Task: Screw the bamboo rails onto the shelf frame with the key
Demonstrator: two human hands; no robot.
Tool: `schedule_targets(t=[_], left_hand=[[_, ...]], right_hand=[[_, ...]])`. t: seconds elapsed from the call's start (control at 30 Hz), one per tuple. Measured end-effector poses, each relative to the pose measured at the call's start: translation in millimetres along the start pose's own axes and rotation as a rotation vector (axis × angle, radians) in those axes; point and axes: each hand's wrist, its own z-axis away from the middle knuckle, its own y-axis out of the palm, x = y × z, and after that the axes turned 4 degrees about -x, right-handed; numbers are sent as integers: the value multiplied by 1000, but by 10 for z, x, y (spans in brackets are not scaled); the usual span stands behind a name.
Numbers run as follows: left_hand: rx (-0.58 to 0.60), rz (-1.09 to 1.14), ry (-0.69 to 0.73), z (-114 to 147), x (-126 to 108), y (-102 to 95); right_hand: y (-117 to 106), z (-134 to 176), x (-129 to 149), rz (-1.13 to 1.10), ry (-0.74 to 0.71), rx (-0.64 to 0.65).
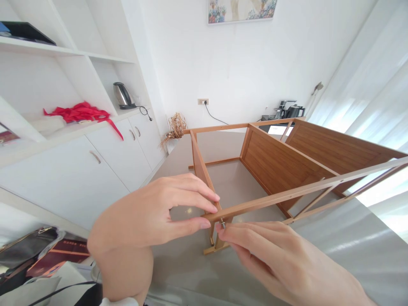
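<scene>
Rectangular brown wooden frame (296,190) w/ cross boards, lying on a glossy pale-grey flat surface (334,233) in front of the wearer; its near L corner is betw. the two hands. Apparently done: two wide brown wood-grain panels (277,163) stand in place betw. the long rails, and a narrow brown wooden end board (200,168) spans the L end, so the main shape is up. Apparently left: a small silver-coloured metal bolt (222,222) at that corner, its outer part projecting from the near rail toward the wearer, i.e. not seated flush; whether its thread has caught can't be told, nor whether other joints are tight. L hand (159,208): half-curled in a light pinch, thumb on the near side of the rail's end, fingertips on the far side, steadying the corner (judged from pose). R hand (280,255): fingers bunched, tips closed on the bolt's outer end; thumb mostly hidden, so exact grip n/a. Fingertips of both hands are close together, approx. either side of the joint, but appear apart.
</scene>
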Motion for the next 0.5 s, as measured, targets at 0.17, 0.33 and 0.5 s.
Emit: schedule_targets(t=[0.17,0.33,0.5], left_hand=[[-32,-14,10,19,5,27],[-54,-7,12,-2,-5,33],[-24,9,39,3,33,5]], right_hand=[[-58,-5,-29,-15,-25,59],[-53,-9,-76,-27,-28,36],[-56,-31,-117,-48,-113,16]])
